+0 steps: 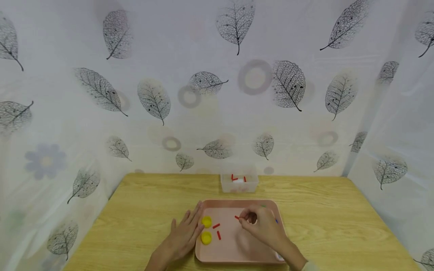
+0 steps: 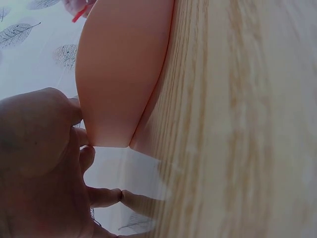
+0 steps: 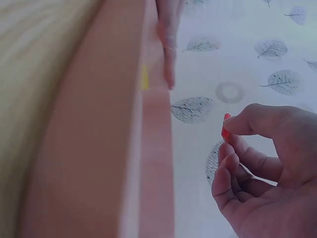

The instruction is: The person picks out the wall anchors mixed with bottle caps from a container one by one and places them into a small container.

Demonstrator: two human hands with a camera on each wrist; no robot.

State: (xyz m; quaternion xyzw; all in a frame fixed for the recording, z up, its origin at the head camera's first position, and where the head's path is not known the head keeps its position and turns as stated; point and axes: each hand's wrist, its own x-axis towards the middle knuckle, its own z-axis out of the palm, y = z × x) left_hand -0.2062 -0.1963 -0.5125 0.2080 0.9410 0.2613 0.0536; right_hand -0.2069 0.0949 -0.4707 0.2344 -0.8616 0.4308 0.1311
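My right hand (image 1: 262, 224) pinches a small red stick (image 1: 237, 217) between thumb and forefinger above the pink tray (image 1: 237, 256). In the right wrist view the same red stick (image 3: 226, 126) pokes out past the fingertips. My left hand (image 1: 184, 235) rests at the tray's left edge with its fingers extended, some on the rim. Just right of those fingers, two round yellow pieces (image 1: 206, 238) lie in the tray, one behind the other. Two loose red sticks (image 1: 218, 235) lie beside them on the tray floor.
A clear plastic box (image 1: 239, 186) behind the tray holds several red sticks. Partly hidden by my right hand and arm are a green bit (image 1: 263, 206), a blue bit (image 1: 276, 221) and a white object (image 1: 279, 257) along the tray's right side. Leaf-patterned sheeting surrounds the wooden table (image 1: 325, 222).
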